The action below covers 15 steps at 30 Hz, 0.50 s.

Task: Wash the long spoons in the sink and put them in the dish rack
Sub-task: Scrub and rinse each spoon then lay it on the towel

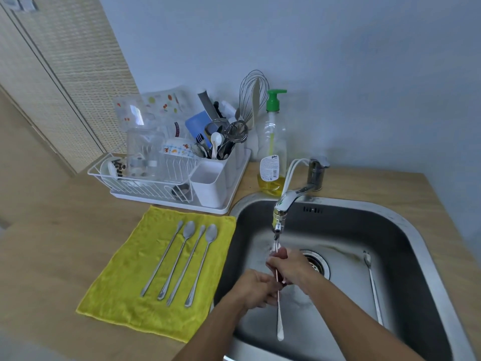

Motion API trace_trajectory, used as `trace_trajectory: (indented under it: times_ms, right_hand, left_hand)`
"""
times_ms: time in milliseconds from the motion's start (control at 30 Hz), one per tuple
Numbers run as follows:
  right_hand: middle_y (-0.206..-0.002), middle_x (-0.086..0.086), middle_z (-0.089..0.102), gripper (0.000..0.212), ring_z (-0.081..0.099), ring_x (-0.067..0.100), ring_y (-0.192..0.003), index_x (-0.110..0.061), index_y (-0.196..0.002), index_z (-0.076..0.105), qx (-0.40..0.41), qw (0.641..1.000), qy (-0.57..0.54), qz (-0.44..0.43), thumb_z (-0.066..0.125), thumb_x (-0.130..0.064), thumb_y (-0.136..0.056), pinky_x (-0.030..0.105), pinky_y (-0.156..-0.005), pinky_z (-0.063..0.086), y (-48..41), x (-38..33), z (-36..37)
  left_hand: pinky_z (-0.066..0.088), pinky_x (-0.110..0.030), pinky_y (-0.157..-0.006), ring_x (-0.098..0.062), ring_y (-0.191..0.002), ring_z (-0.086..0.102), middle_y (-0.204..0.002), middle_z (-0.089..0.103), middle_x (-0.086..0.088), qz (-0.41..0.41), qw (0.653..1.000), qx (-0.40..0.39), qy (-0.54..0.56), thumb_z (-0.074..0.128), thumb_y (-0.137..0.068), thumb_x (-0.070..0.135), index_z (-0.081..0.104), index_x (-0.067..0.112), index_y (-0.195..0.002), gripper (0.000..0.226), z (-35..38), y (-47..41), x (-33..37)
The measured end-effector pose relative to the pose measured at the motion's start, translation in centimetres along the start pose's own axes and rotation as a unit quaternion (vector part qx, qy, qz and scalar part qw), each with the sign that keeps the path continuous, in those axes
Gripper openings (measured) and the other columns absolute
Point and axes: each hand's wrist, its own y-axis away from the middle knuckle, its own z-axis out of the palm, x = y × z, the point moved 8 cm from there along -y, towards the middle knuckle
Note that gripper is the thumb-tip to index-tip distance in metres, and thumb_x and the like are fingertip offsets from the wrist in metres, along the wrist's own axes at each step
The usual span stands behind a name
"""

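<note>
— Which way does the held spoon (278, 295) run?

— Nearly straight toward the camera, handle end low and near, bowl end up under the tap (282, 204) where water falls on it. It sits over the steel sink (406, 230).

— And the fingers?

— The right hand (289, 267) is wrapped around the upper shaft; the left hand (256, 289) is curled on the shaft just below, the two hands touching.

— Other spoons?

— One lies in the sink (372, 287) along the right wall, bowl end away. Four spoons (179, 261) rest side by side on the yellow cloth (117, 290) left of the sink, bowls pointing away.

— What stands beyond?

— The white dish rack (145, 183), crowded with cups and utensils, behind the cloth; a soap bottle (272, 147) beside the tap.
</note>
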Motion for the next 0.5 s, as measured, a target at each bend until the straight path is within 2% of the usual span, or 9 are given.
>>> trace_trajectory:
  times_ms: [67,167,233,300,400,500]
  right_hand:
    - [-0.077,0.007,0.075,0.004,0.058,0.013,-0.055,-0.020,-0.081,0.068,-0.010,1.000,0.013,-0.010,0.067,-0.022,-0.084,0.023,-0.045,0.041,0.0,-0.3,-0.3]
    - [-0.063,0.001,0.062,0.007,0.052,0.012,-0.050,-0.019,-0.087,0.065,-0.032,0.998,0.053,-0.022,0.062,-0.023,-0.092,0.023,-0.043,0.040,0.0,-0.8,-0.6]
    - [-0.071,-0.001,0.060,0.004,0.054,0.013,-0.062,-0.020,-0.089,0.062,-0.040,0.993,0.102,-0.035,0.060,-0.021,-0.093,0.025,-0.052,0.045,0.0,-1.4,-1.0]
    - [-0.082,0.001,0.063,0.012,0.055,0.014,-0.074,-0.021,-0.080,0.057,-0.034,0.988,0.138,-0.064,0.060,-0.014,-0.090,0.029,-0.067,0.046,0.0,-2.2,-1.5]
    - [-0.091,0.003,0.066,0.007,0.058,0.016,-0.082,-0.014,-0.088,0.065,-0.034,0.972,0.203,-0.110,0.061,-0.019,-0.091,0.024,-0.067,0.044,0.2,-3.6,-1.8]
    - [-0.099,0.012,0.069,0.030,0.060,0.022,-0.085,-0.003,-0.101,0.066,-0.031,0.953,0.271,-0.129,0.056,-0.031,-0.095,0.031,-0.073,0.045,0.5,-4.5,-2.0]
  left_hand:
    - [0.036,-0.014,-0.046,-0.003,-0.051,0.062,-0.081,0.065,-0.009,0.005,1.000,-0.004,-0.009,0.060,-0.089,0.017,0.067,0.014,-0.084,0.009,0.0,0.0,-0.2]
    - [0.034,-0.014,-0.044,-0.002,-0.050,0.062,-0.077,0.065,-0.005,0.003,0.999,-0.004,-0.037,0.059,-0.089,0.015,0.066,0.014,-0.083,0.009,-0.4,0.1,-0.5]
    - [0.035,-0.014,-0.043,-0.003,-0.051,0.062,-0.071,0.065,-0.002,0.003,0.998,-0.001,-0.059,0.059,-0.089,0.014,0.067,0.015,-0.079,0.013,-0.9,0.1,-0.6]
    - [0.038,-0.013,-0.045,-0.004,-0.051,0.061,-0.067,0.066,0.002,0.004,0.997,0.000,-0.082,0.060,-0.089,0.014,0.068,0.018,-0.074,0.017,-1.4,0.3,-0.5]
    - [0.041,-0.011,-0.045,-0.004,-0.052,0.061,-0.064,0.068,0.005,0.007,0.994,0.001,-0.105,0.061,-0.088,0.015,0.069,0.020,-0.070,0.020,-1.9,0.4,-0.5]
    - [0.041,-0.011,-0.044,-0.004,-0.053,0.063,-0.063,0.068,0.006,0.014,0.993,0.002,-0.120,0.064,-0.086,0.017,0.072,0.021,-0.071,0.017,-2.4,0.5,-0.5]
